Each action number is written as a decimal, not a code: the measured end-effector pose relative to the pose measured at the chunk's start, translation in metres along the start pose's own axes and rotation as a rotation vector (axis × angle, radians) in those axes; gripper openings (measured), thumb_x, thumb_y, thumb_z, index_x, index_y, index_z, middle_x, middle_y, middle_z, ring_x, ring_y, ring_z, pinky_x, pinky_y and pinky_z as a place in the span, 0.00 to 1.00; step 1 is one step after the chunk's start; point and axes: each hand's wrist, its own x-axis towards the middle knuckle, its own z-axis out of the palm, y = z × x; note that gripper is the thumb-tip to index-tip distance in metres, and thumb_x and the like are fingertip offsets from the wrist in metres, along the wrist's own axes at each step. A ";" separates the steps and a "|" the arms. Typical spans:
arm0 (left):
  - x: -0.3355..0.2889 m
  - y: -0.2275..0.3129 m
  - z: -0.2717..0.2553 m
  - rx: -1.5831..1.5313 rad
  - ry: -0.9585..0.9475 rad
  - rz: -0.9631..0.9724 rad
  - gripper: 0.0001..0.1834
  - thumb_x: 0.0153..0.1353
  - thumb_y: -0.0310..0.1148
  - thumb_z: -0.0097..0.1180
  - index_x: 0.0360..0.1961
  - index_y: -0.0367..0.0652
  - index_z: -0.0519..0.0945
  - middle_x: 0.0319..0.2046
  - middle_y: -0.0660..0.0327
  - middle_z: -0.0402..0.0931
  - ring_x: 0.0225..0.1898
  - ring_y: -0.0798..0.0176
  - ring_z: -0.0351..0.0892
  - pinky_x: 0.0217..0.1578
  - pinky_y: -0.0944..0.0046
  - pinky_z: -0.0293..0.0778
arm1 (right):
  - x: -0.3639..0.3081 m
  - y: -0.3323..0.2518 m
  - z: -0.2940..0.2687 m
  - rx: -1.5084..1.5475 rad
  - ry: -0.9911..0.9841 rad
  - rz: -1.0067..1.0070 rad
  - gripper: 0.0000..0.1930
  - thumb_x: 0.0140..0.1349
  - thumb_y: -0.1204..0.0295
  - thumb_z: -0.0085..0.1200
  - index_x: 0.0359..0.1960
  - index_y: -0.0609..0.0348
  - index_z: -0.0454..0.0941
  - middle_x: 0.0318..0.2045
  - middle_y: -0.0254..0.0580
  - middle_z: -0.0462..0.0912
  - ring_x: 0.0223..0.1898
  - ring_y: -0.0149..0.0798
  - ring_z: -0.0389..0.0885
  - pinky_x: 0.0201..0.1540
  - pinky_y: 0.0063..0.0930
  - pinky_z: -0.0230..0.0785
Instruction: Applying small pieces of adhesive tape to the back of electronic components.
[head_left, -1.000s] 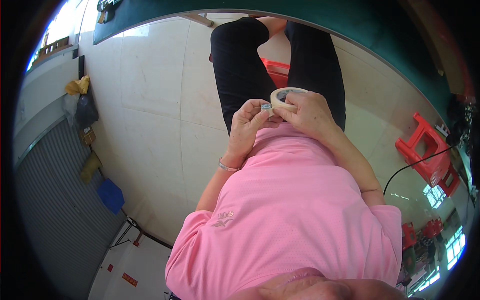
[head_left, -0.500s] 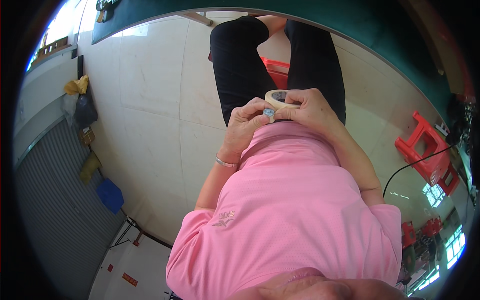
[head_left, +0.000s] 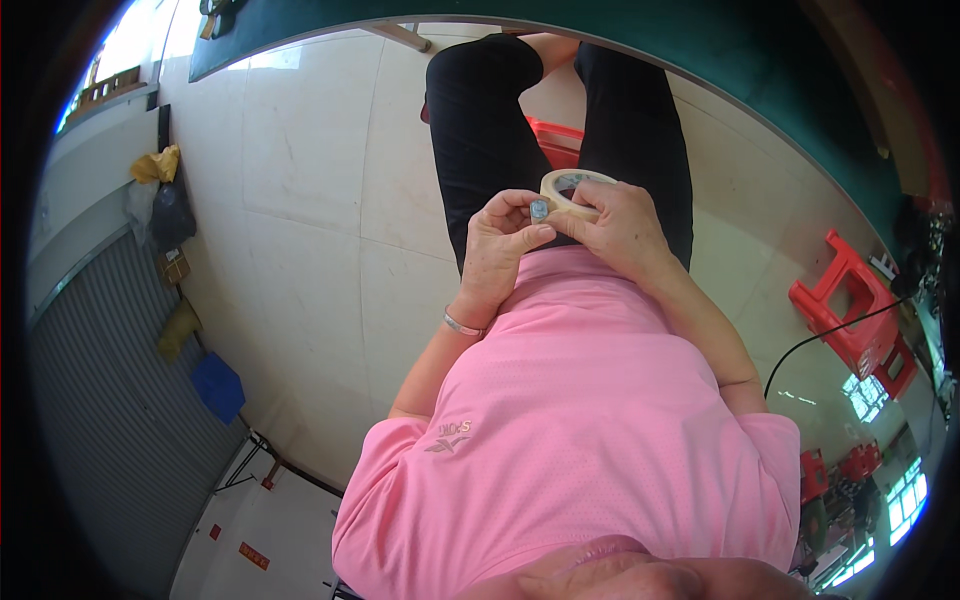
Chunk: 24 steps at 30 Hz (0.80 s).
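Note:
A roll of cream masking tape (head_left: 551, 186) is held over my lap, above the black trousers. My right hand (head_left: 625, 225) grips it, the fingers reaching into its hole and the thumb below the rim. Just left of the roll, my left hand (head_left: 495, 245), with a bracelet at the wrist, is curled closed. At its fingertips, between the two hands, shows a small squarish pale-blue piece (head_left: 540, 211); its exact kind is too small to tell. The left thumb points toward the right hand, below this piece.
A green-topped table (head_left: 480, 8) curves across the far side, its edge beyond my knees. A red plastic stool (head_left: 845, 300) stands at right by a black cable (head_left: 800, 342). Bags (head_left: 172, 215) and a blue box (head_left: 217, 388) lie along the left wall.
My left fingers have loosened and shifted slightly, the thumb now lower and apart from the pale-blue piece. The tape roll has moved a little farther and to the right, showing more of its ring.

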 end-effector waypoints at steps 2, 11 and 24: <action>-0.002 0.001 0.000 0.016 -0.001 0.013 0.18 0.55 0.18 0.68 0.47 0.36 0.79 0.38 0.64 0.81 0.40 0.73 0.80 0.44 0.74 0.77 | -0.001 -0.001 -0.004 0.016 -0.034 -0.064 0.22 0.55 0.49 0.66 0.24 0.58 0.82 0.20 0.43 0.81 0.22 0.43 0.79 0.28 0.36 0.70; -0.003 -0.005 -0.006 0.093 0.039 0.016 0.16 0.57 0.18 0.66 0.47 0.34 0.79 0.37 0.62 0.82 0.37 0.73 0.80 0.43 0.73 0.78 | 0.002 0.000 -0.014 -0.042 -0.153 -0.032 0.20 0.58 0.52 0.64 0.23 0.58 0.82 0.20 0.47 0.82 0.24 0.48 0.81 0.29 0.36 0.71; -0.007 -0.012 -0.007 0.108 -0.008 0.081 0.13 0.65 0.24 0.61 0.49 0.32 0.79 0.37 0.59 0.83 0.36 0.70 0.81 0.42 0.70 0.79 | 0.002 0.002 -0.008 0.097 -0.084 0.095 0.22 0.51 0.51 0.71 0.23 0.60 0.82 0.16 0.42 0.79 0.19 0.36 0.76 0.25 0.28 0.65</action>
